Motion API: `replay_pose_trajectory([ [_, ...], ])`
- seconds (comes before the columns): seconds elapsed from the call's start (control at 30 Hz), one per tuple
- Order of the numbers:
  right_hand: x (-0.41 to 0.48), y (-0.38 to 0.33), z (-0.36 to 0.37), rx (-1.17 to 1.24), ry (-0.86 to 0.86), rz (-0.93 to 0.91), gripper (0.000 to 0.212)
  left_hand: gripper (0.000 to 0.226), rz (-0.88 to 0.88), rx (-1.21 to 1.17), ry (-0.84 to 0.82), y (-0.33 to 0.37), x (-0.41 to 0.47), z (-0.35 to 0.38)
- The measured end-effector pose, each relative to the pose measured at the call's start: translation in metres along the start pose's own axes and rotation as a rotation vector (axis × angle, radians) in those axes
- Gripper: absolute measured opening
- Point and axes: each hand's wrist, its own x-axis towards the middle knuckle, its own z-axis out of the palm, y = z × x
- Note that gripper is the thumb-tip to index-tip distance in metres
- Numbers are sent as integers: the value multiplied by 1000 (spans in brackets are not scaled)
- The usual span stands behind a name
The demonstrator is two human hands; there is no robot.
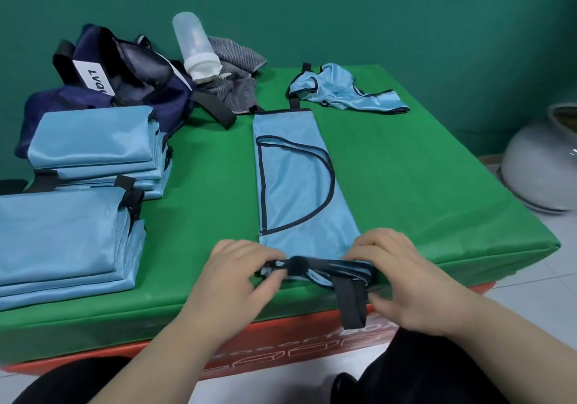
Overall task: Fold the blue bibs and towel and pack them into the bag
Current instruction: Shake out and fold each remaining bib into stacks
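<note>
Left hand (237, 275) and right hand (402, 282), fingers (256, 249) tight around the near end of the blue bib (296, 185) (black strap (351, 303) loose)

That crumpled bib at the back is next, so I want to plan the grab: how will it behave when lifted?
Probably floppy: the crumpled bib lies in loose folds, so it should drape from any pinch. Its sheen suggests slippery fabric that may slide on the green cover. Likely light; its black strap may dangle.
</note>
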Motion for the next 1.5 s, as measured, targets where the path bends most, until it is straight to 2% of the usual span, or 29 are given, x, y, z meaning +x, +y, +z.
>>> replay_pose_trajectory([
  [0.13,9,-2,2,-3,89,-14,57,27,-197,-119,12,7,5,-4],
  [0.23,15,-6,1,137,212,79,45,21,-254,-180,6,11,7,-9],
  [0.33,16,-14,1,354,327,197,44,45,-318,-294,13,11,5,-12],
  [0.37,16,-16,2,431,342,226,42,47,-330,-324,17,11,5,-13],
  [0.53,13,-26,3,743,354,334,28,29,-376,-468,44,20,1,-19],
  [0.6,11,-30,2,822,361,375,26,30,-398,-511,51,23,-2,-21],
  [0.7,7,-35,-1,874,361,398,18,39,-420,-528,44,29,-8,-22],
  [0.8,2,-40,0,937,398,439,30,40,-442,-577,20,42,-15,-28],
  [0.93,-8,-48,2,967,423,491,23,36,-481,-643,8,54,-23,-33],
  [1.03,-10,-53,0,986,453,519,27,22,-487,-696,19,62,-30,-35],
  [1.17,-7,-54,-2,1018,480,547,32,43,-432,-706,-55,65,-40,-37],
  [1.33,-6,-52,-1,1049,457,555,32,52,-426,-544,-73,61,-42,-35],
  [1.5,-6,-49,-2,1072,461,547,31,28,-444,-467,2,58,-34,-32],
])
